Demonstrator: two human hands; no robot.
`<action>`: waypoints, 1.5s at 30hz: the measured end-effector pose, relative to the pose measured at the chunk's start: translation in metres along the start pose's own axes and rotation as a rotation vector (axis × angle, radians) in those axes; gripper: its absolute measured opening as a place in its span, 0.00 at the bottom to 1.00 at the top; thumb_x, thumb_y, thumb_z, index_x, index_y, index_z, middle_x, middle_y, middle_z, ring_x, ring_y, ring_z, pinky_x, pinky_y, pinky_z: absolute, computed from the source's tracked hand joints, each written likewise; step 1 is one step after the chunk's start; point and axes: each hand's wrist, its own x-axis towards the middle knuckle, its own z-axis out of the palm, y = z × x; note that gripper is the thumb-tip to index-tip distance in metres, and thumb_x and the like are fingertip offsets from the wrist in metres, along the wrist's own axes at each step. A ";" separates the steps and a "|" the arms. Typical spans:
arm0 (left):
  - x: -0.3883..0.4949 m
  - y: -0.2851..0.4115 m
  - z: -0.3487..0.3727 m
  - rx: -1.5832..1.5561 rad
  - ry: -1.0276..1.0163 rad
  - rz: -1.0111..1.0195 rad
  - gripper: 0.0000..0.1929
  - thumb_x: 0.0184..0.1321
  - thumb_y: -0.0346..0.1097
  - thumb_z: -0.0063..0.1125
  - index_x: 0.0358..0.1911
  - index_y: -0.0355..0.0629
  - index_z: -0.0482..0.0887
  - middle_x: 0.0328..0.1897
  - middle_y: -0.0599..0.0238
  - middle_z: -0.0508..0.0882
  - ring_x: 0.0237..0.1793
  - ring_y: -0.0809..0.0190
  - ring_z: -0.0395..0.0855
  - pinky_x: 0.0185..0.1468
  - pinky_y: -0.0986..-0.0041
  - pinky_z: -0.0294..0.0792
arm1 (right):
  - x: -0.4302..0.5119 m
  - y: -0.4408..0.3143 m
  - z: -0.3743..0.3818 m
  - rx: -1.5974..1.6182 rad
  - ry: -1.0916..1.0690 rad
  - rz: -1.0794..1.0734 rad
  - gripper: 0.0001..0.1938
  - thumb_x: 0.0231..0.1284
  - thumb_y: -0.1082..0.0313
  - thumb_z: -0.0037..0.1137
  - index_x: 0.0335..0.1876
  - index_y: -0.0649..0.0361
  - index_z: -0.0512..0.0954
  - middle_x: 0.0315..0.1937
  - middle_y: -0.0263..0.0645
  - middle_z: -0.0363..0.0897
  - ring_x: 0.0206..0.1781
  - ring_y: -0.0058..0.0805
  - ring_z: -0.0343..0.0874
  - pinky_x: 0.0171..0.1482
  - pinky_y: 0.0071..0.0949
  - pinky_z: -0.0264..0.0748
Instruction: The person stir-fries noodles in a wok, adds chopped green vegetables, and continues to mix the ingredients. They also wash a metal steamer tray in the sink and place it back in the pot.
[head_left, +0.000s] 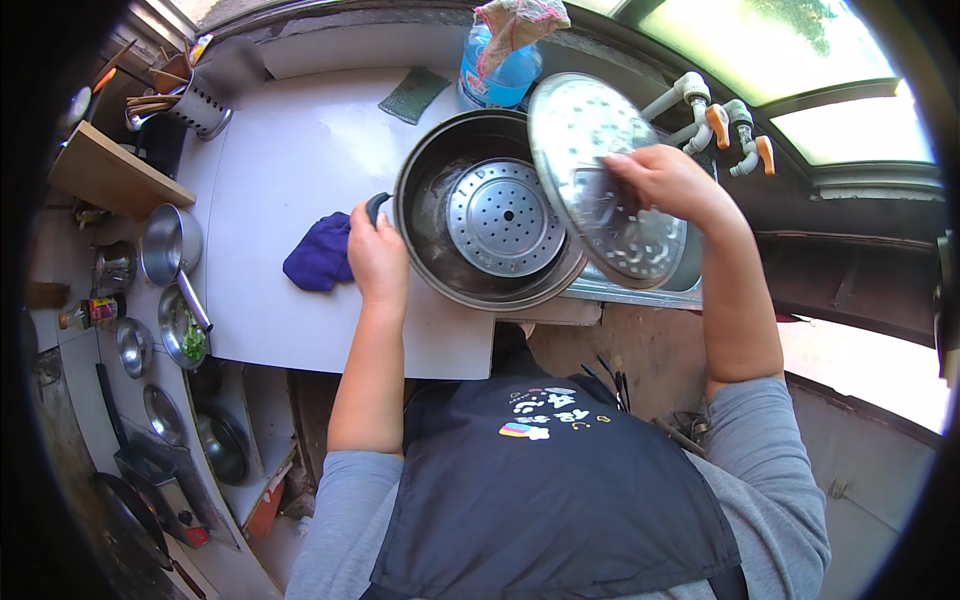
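Note:
My left hand (379, 255) grips the black side handle (379, 207) of a deep, dark-walled metal pot (427, 214). Inside the pot lies a round perforated metal steamer rack (495, 214) with a larger hole in its middle. My right hand (667, 184) holds a round, lid-like disc (581, 120) tilted over the pot's right side, covering part of its rim. Motion blurs the disc; whether it is glass or perforated metal I cannot tell. Just left of my left hand, a crumpled purple cloth (319, 251) rests on the white countertop (277, 322).
Right of the pot is a metal sink (637, 296), with orange-handled taps (718, 126) above. Behind stand a blue bottle (491, 75) under a cloth and a green scouring pad (415, 94). At left are a utensil holder (202, 105), a saucepan (171, 244) and a bowl of chopped greens (176, 334).

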 end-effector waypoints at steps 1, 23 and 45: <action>-0.001 -0.003 -0.005 0.036 0.013 -0.021 0.13 0.62 0.28 0.50 0.49 0.34 0.74 0.41 0.44 0.82 0.42 0.42 0.81 0.46 0.60 0.72 | -0.010 0.011 -0.008 -0.029 0.042 0.014 0.28 0.67 0.44 0.47 0.28 0.66 0.80 0.17 0.37 0.75 0.23 0.24 0.75 0.30 0.26 0.72; -0.179 0.174 0.163 -0.422 -0.816 -0.182 0.25 0.66 0.44 0.55 0.58 0.32 0.68 0.54 0.48 0.77 0.50 0.57 0.80 0.50 0.66 0.75 | -0.052 0.253 0.020 -0.089 0.075 0.189 0.27 0.57 0.40 0.54 0.28 0.64 0.82 0.28 0.51 0.82 0.37 0.48 0.81 0.42 0.40 0.75; -0.182 0.196 0.319 -1.049 -0.728 -0.615 0.13 0.73 0.40 0.42 0.48 0.39 0.76 0.46 0.61 0.84 0.44 0.62 0.83 0.49 0.68 0.75 | 0.008 0.272 -0.114 0.202 0.861 -0.664 0.20 0.66 0.73 0.45 0.63 0.64 0.68 0.63 0.53 0.66 0.64 0.50 0.68 0.65 0.35 0.65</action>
